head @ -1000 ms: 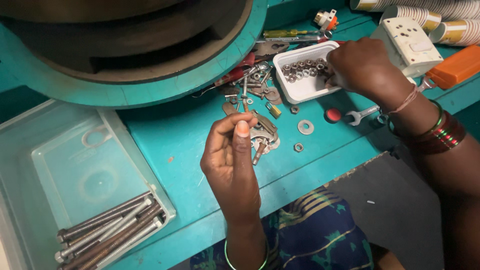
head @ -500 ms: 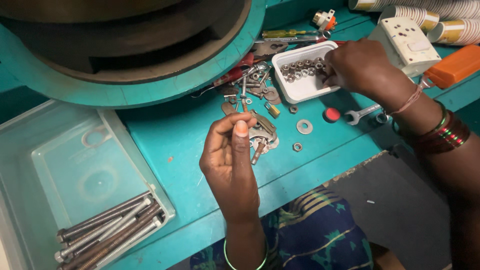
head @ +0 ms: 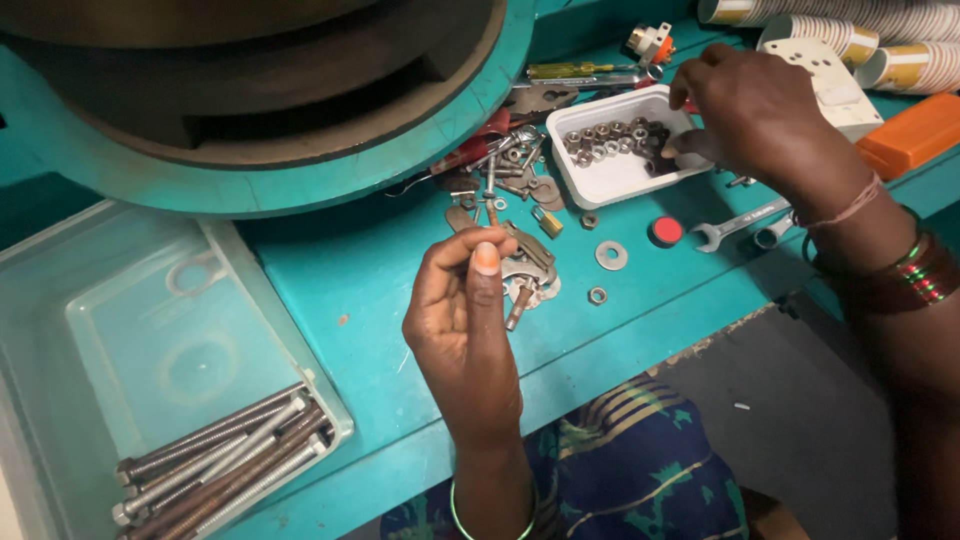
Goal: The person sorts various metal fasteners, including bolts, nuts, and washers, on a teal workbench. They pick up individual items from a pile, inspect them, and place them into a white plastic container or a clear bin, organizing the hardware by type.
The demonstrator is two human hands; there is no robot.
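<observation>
My left hand (head: 462, 320) is raised over the teal bench and pinches a thin upright bolt (head: 490, 185) between thumb and fingers. Just beyond it lies a scatter of washers, nuts and small metal parts (head: 525, 270). My right hand (head: 750, 110) reaches into a white rectangular tray (head: 600, 180) with several steel nuts (head: 610, 138) in it; its fingertips are down among the nuts at the tray's right end. Whether they hold a nut is hidden.
A clear plastic bin (head: 150, 340) with several long bolts (head: 220, 465) sits at left. A large teal round machine base (head: 250, 150) fills the top. A red button (head: 666, 231), spanner (head: 740, 222), white socket (head: 830, 85), orange box (head: 915, 135) and paper cups (head: 830, 25) lie at right.
My right hand has shifted slightly over the tray, fingers dipping among the nuts. My left hand keeps the bolt held upright, nearly still.
</observation>
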